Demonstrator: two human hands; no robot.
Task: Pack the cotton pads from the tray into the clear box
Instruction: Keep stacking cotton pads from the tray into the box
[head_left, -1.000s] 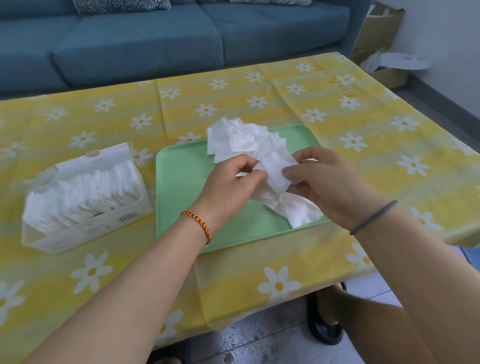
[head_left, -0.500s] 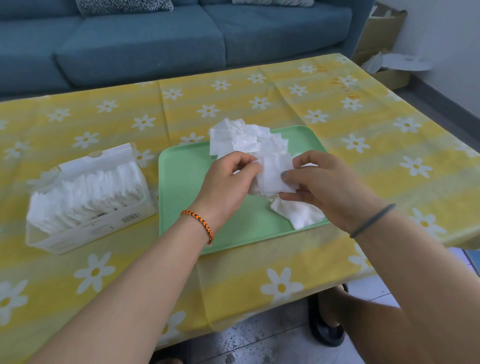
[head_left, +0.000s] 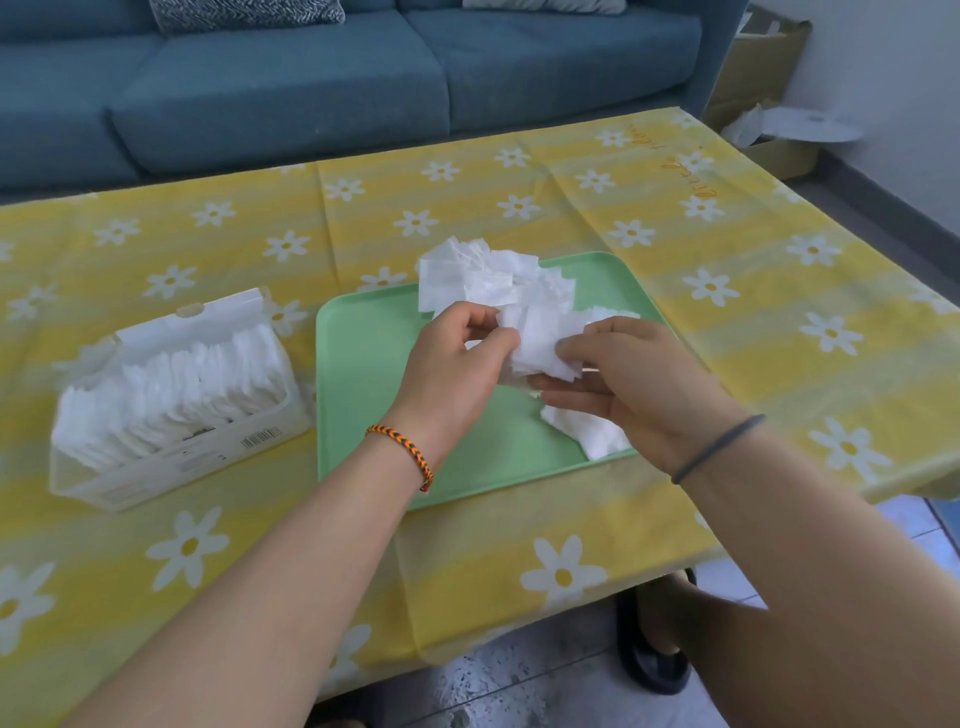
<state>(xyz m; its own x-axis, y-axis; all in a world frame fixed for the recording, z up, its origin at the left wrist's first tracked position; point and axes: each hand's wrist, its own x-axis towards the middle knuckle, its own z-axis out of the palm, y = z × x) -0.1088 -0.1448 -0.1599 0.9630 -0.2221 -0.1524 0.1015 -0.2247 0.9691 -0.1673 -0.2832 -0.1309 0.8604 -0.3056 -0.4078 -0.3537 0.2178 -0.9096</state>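
Head view of a low table covered by a yellow tablecloth (head_left: 675, 218) printed with white daisies. A green tray (head_left: 363, 374) lies at the centre of the near half of the table, its near edge close to the table's front edge. Both hands work above the tray. The left hand (head_left: 452, 374), wearing an orange braided bracelet (head_left: 402, 452) at the wrist, has its fingers curled and pinches the left edge of a small stack of cotton pads (head_left: 543, 343). The right hand (head_left: 634, 384), with a dark hair tie (head_left: 717, 449) around the wrist, grasps the same stack from the right, thumb on top and fingers beneath. The stack is held just above the tray surface, between the two hands. Behind it, a loose pile of pads (head_left: 483, 275) rests on the far part of the tray and overlaps its far rim. A further clump of pads (head_left: 587, 431) lies on the tray near its front right corner, partly hidden under the right hand. The clear box (head_left: 171, 447) stands on the tablecloth just to the left of the tray, apart from it, lid open toward the far side; it is filled with upright rows of white pads and bears a barcode label on its near wall. A blue sofa (head_left: 311, 78) stands beyond the table, and a cardboard box (head_left: 753, 83) sits at upper right
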